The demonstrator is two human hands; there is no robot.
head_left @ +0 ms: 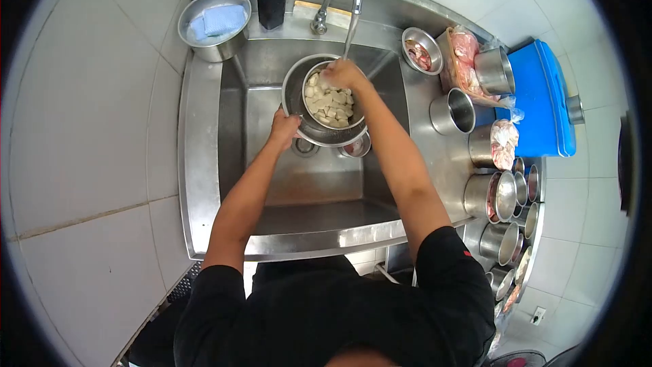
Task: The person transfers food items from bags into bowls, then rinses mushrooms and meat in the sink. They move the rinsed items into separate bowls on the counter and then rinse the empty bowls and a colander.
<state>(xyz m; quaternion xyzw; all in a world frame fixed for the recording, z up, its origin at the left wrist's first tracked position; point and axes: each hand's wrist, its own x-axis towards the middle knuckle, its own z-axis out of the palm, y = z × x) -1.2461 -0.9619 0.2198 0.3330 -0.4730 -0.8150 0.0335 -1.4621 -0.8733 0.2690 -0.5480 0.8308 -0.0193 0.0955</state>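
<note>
My left hand (285, 129) grips the near-left rim of a large round metal bowl (292, 92), its fingers partly hidden by the rim. Inside that bowl sits a smaller metal bowl (360, 119) filled with pale, whitish chunks (331, 105). Over the far side of the smaller bowl is my right hand (344, 75), fingers pointing down at the chunks and smeared by motion. Water runs from the curved faucet (356, 0) down beside this hand. Both bowls are over the steel sink (272, 177).
Below the bowls, a small metal bowl (358, 147) is partly hidden. A pot with blue cloths (224, 20) and a black pump bottle (272, 0) stand back left. Along the right counter are metal pots (453, 111), bagged meat (504, 144) and a blue bin (540, 105).
</note>
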